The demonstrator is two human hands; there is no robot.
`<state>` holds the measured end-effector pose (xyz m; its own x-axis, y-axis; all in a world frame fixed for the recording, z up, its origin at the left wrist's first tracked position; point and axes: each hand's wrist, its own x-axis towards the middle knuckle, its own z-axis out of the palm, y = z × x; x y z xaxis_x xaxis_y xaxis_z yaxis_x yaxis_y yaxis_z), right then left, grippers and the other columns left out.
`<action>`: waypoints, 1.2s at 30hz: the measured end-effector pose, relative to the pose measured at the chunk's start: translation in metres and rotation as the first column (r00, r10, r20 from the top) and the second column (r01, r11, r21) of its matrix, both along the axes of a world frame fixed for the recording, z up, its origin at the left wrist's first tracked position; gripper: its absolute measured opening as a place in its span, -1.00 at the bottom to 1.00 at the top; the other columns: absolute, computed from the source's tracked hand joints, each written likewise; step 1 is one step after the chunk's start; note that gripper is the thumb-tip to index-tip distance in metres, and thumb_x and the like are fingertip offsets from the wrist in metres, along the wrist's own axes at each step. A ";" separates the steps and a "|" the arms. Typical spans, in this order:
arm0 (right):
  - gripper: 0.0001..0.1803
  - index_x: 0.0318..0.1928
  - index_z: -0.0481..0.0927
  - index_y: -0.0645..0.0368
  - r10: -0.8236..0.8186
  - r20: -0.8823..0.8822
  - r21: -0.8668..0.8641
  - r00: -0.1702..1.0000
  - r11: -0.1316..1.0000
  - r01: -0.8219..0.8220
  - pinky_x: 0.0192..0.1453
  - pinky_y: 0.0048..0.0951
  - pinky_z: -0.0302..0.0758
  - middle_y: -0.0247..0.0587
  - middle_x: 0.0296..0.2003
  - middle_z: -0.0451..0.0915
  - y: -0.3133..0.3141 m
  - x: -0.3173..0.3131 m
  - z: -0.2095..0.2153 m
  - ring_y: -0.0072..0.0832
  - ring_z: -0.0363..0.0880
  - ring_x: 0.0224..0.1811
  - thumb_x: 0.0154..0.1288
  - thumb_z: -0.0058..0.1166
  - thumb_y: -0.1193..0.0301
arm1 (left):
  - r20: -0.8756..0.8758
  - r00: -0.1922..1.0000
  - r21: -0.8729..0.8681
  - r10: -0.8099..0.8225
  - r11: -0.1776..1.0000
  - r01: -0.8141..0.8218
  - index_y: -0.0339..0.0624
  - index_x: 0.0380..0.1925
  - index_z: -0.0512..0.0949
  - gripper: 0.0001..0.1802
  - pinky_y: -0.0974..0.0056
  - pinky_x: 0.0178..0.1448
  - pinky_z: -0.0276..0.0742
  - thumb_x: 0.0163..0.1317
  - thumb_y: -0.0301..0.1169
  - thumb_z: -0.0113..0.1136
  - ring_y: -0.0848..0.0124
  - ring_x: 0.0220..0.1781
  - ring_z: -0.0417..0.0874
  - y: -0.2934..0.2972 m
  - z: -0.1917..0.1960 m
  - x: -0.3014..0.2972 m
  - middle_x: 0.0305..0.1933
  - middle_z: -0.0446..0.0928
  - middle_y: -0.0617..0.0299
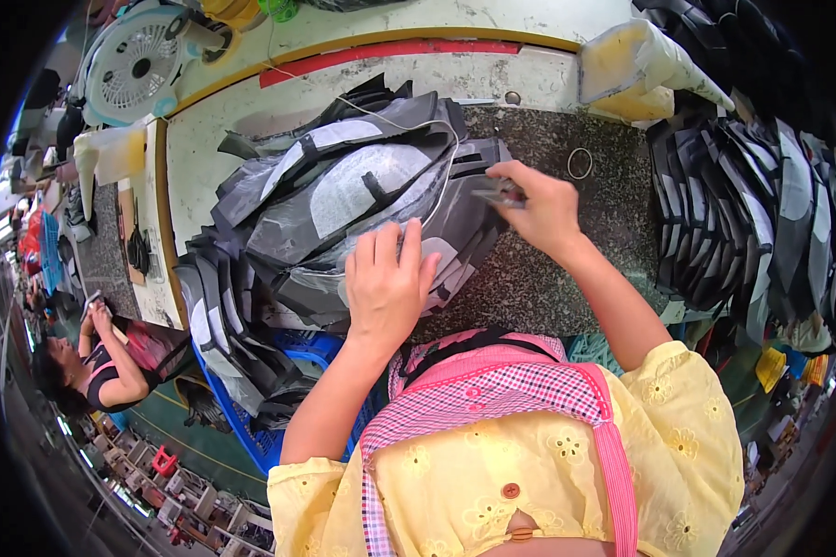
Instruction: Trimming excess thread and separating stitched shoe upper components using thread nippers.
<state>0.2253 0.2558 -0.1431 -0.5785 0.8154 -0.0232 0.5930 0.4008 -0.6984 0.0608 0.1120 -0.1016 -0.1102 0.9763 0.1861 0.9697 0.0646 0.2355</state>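
Note:
In front of me lies a heap of black and grey fabric pieces (274, 218) with pale whitish patches, some loosely overlapping. A thin white cord (450, 167) runs across the top of it. My left hand (385, 283) lies on the near side of the heap, fingers stretched out and pressing on the fabric. At the heap's right edge, my right hand (541, 206) is closed around a small greyish metal tool (500, 196). Its tip points left over the pieces; the fingers hide most of it, so its kind cannot be told.
More stacked pieces (715, 213) stand at the right; others hang over a blue crate (320, 348) at the lower left. A ring (580, 163) lies on the speckled table surface (604, 200). A fan (135, 65) stands back left. Another person (111, 362) sits at far left.

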 end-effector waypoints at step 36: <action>-0.58 -0.24 0.54 0.09 0.363 0.036 -0.137 0.931 0.924 -0.356 -0.23 -0.35 0.48 -0.22 -0.32 0.56 0.001 -0.051 0.034 -0.28 0.57 -0.31 -0.16 0.28 0.20 | 0.037 0.994 -0.009 0.102 0.995 -0.101 -0.22 -0.40 0.42 -0.80 0.13 -0.15 0.33 -0.12 -0.55 0.09 0.12 -0.10 0.36 -0.004 -0.005 0.024 -0.25 0.36 0.09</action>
<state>0.1738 0.2572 -0.1088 -0.8266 0.5409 -0.1556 0.4674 0.5058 -0.7250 0.0849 0.1076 -0.1068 -0.2154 0.9611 0.1729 0.9487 0.1640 0.2702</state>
